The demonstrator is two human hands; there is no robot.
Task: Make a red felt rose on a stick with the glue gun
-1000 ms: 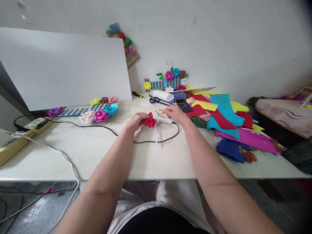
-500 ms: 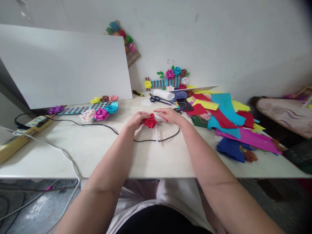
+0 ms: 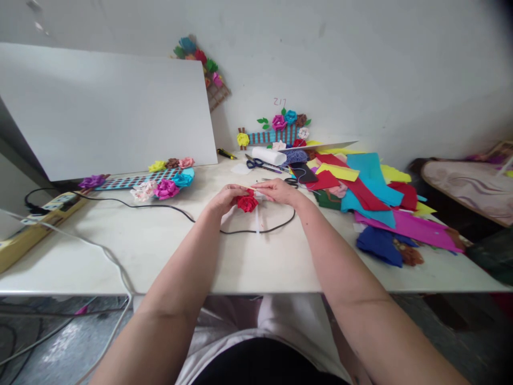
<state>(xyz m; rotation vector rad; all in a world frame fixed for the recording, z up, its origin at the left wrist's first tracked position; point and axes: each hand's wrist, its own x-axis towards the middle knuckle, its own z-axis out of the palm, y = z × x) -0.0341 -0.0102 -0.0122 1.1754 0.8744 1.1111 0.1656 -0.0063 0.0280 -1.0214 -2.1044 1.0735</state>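
Note:
A red crepe-paper flower point(image 3: 247, 201) is held just above the white table by my left hand point(image 3: 227, 198), whose fingers are closed on its left and back side. My right hand point(image 3: 276, 191) reaches in from the other side, its thumb and fingers pinched together at the flower's far edge. The exact spot under these fingertips is partly hidden. Below my right hand, mostly covered, lies a whitish tool with a thin white stick point(image 3: 257, 220) pointing toward me. A black cord point(image 3: 276, 229) curves around it on the tabletop.
Scissors point(image 3: 260, 164), a white roll point(image 3: 269, 155) and purple yarn point(image 3: 295, 156) lie behind my hands. Coloured paper sheets point(image 3: 366, 179) pile up on the right. A flower-decorated guitar shape point(image 3: 136, 181) lies left, near a power strip point(image 3: 44, 219). A white board point(image 3: 108, 112) stands behind.
My right hand's fingers, stretched out before, have closed into a pinch at the flower's far edge. The flower and my left hand have barely moved.

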